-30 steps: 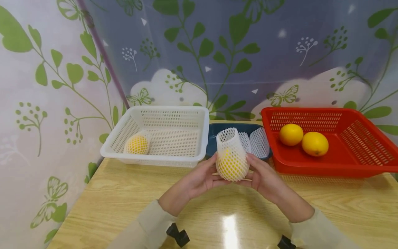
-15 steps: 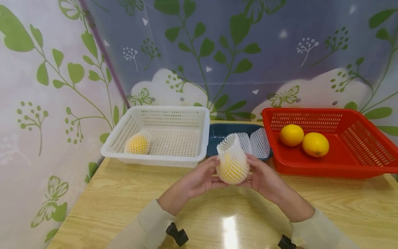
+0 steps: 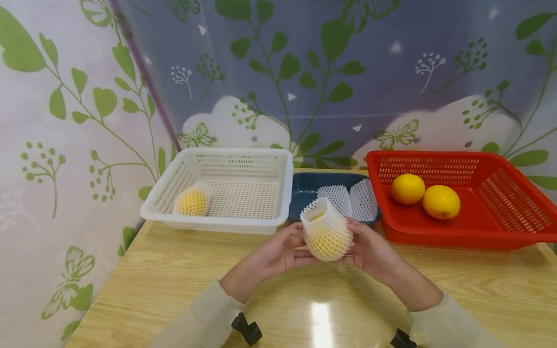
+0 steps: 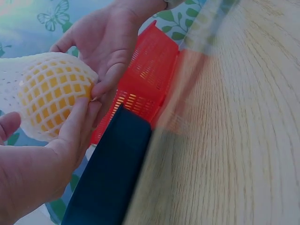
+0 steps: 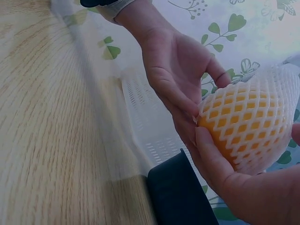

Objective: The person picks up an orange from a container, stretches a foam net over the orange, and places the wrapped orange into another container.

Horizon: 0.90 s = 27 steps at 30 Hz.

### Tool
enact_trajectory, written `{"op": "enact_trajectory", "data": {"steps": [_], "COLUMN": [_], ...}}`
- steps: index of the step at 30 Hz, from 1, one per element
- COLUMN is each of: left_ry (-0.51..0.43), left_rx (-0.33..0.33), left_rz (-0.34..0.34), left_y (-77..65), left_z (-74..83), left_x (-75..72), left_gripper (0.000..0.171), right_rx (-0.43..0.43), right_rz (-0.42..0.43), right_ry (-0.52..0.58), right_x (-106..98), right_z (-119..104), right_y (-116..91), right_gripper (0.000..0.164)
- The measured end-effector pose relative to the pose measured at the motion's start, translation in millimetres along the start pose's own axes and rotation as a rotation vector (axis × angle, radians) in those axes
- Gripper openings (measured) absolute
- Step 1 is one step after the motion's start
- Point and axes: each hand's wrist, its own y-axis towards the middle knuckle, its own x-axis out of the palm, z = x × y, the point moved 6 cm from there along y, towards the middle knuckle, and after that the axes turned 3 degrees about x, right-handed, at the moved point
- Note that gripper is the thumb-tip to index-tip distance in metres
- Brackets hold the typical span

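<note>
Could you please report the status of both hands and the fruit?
Left hand and right hand hold yellow fruit. Foam net around it, open end up. Nothing visibly in the way.

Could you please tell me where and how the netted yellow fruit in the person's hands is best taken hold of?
I would hold the netted yellow fruit by its round lower body, from both sides, as the left hand and right hand do: there the white net stretches over it, while the net's upper end is an open, tilted sleeve likely to squash.
</note>
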Motion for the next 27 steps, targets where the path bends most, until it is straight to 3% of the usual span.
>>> {"op": "enact_trajectory", "data": {"steps": [6, 18, 27], "left_ry": [-0.052, 0.064, 0.040], "left_rx": [-0.009, 0.012, 0.014], "left_rz": [0.024, 0.020, -0.001], "left_y": [1.5, 1.5, 1.1], "left_z": [-0.7, 4.9, 4.5], "left_x": [-0.6, 3.6, 3.1], "left_gripper": [0.051, 0.065, 0.065], "right_rx": [-0.007, -0.021, -0.005], "right_rz": [-0.009, 0.010, 0.059], "right_ry": [-0.002, -0.002, 0.003], "right_x": [0.0, -2.1, -4.0], "right_z": [0.1, -0.6, 1.7], "right_y": [0.1, -1.2, -0.6], "right_gripper": [0.043, 0.044, 0.046]}}
